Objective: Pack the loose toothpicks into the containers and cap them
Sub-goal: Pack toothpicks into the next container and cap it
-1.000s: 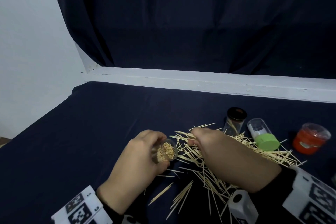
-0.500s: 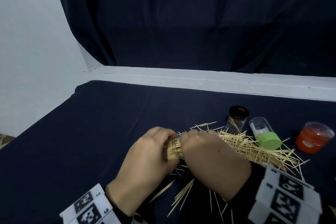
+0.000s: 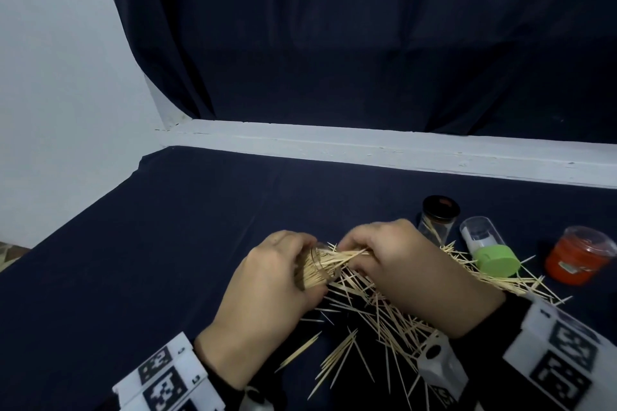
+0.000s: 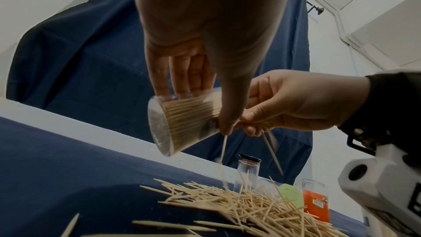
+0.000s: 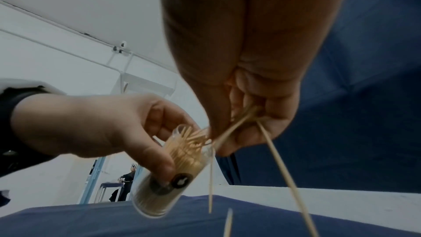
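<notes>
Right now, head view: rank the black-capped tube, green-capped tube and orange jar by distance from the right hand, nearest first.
From the right hand, whose grip pinches toothpicks:
1. Black-capped tube, standing just behind the knuckles, nearly touching in this view.
2. Green-capped tube, lying on its side to the right, on the toothpick pile.
3. Orange jar, farthest right, beyond the pile's edge.

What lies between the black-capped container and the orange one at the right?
In the head view, the green-capped container lies tipped between the black-capped container and the orange container, on loose toothpicks.

Dim, flat indoor light, soft focus throughout, wide-angle edge bending, wrist views slightly motion-blurred
</notes>
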